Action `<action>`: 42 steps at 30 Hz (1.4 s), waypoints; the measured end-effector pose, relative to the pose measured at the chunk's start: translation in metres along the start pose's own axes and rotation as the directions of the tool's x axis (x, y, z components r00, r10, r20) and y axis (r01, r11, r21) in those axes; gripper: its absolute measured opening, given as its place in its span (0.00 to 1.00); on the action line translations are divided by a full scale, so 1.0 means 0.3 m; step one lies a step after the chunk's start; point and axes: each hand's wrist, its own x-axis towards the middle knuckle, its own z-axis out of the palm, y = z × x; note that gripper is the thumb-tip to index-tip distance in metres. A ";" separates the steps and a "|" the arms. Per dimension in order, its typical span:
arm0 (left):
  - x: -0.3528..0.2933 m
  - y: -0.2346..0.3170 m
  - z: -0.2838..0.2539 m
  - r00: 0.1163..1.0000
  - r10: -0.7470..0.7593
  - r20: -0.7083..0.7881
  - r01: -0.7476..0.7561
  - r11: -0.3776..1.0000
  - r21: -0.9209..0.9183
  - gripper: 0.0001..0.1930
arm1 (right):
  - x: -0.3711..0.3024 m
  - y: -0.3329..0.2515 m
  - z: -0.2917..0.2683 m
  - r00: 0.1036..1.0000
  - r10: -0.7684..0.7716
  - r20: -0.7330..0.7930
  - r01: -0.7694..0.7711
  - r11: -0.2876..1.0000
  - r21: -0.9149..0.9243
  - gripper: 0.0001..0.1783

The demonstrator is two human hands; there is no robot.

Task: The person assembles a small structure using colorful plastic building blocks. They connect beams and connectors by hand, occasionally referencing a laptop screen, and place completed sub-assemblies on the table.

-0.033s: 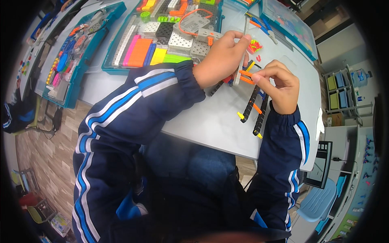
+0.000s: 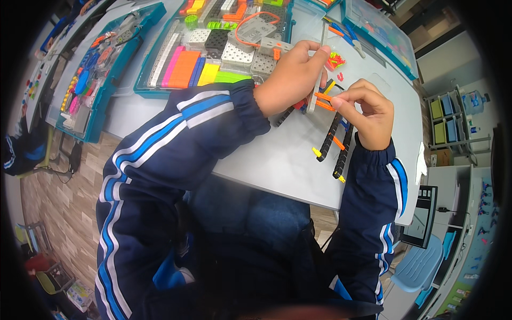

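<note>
Sleeves (image 2: 141, 154): navy cloth, striped white and blue, gathered at the cuffs.
Table (image 2: 266, 165): smooth, pale, light grey top.
Beams (image 2: 328, 138): black, long, ridged, side by side above the table; yellow tips (image 2: 317, 153) at the near ends; an orange crosspiece (image 2: 338, 142) between them.
Right hand (image 2: 368, 112): thumb and forefinger pinching a peg (image 2: 324, 97), slim and orange; its far end meets the strip.
Strip (image 2: 312, 101): grey, narrow, straight, seen above and below the left fingers; located between the two hands, by the far ends of the beams.
Left hand (image 2: 296, 74): thumb and fingers closed on the strip.
Packet (image 2: 335, 61): clear, holding small red, orange and green bits; a few red pieces (image 2: 340, 77) lie just beside it.
Main case (image 2: 152, 95): teal, rectangular; holds flat orange, pink, blue, yellow and green parts, plus white and black perforated blocks.
Module (image 2: 255, 31): grey, boxy, with an orange cable, over the main case.
Side case (image 2: 99, 121): teal; holds yellow, blue, pink and grey parts.
Tools (image 2: 349, 38): blue and orange handles.
Far case (image 2: 409, 68): teal edge, clear cover, coloured contents blurred.
Bins (image 2: 447, 105): green and blue, in a rack.
</note>
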 end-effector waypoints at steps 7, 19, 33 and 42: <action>-0.010 0.017 0.005 0.999 -0.035 -0.002 0.035 0.999 -0.033 0.21 | -0.004 0.002 -0.005 1.000 0.028 0.005 -0.028 0.999 -0.027 0.06; -0.017 0.025 0.007 0.999 -0.029 0.018 0.030 0.999 -0.029 0.20 | 0.000 0.007 -0.004 0.999 0.031 -0.044 -0.032 0.999 -0.039 0.07; -0.019 0.022 0.008 0.999 -0.001 0.037 0.002 1.000 -0.021 0.20 | 0.004 0.010 -0.008 0.997 0.020 -0.071 -0.022 1.000 -0.020 0.06; -0.016 0.019 0.006 0.998 0.018 0.057 -0.018 1.000 0.009 0.21 | 0.004 0.012 -0.007 0.997 0.043 -0.071 -0.044 0.999 -0.017 0.05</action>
